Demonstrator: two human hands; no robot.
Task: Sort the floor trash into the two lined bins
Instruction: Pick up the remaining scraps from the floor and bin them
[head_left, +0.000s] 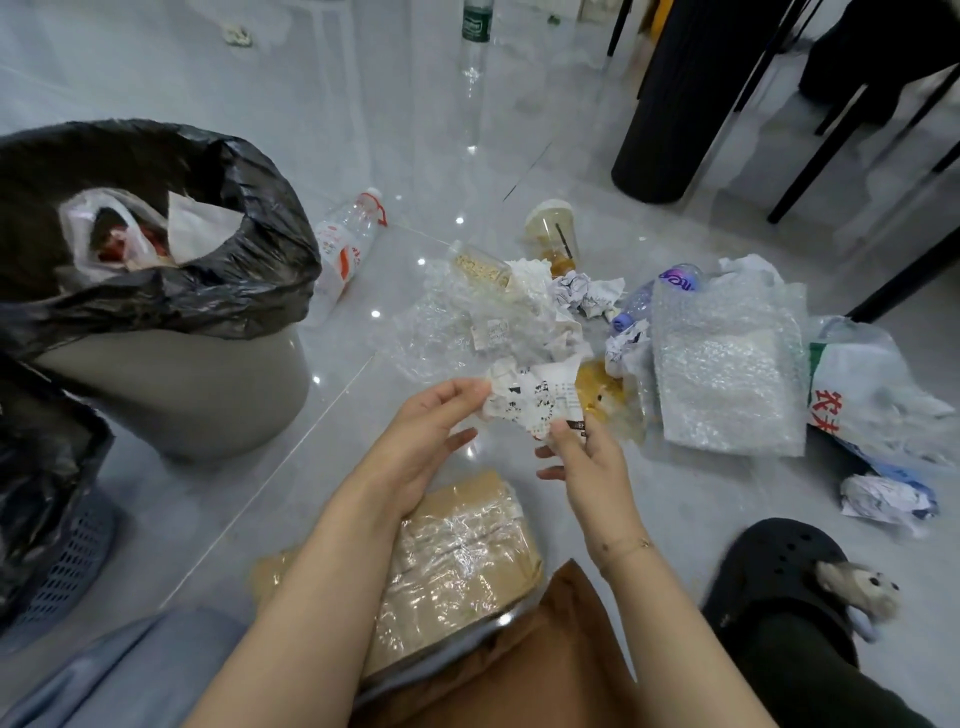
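Paper, crumpled receipt (535, 397): light, limp, tears easily. Left hand (431, 436) and right hand (582, 457) each pinch an edge; gather centrally before binning.

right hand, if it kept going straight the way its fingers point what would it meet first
The right hand, pinching the printed paper, points up and away toward the trash pile. Beyond the paper it would probably meet the crumpled white wrapping first, though depth is unclear.
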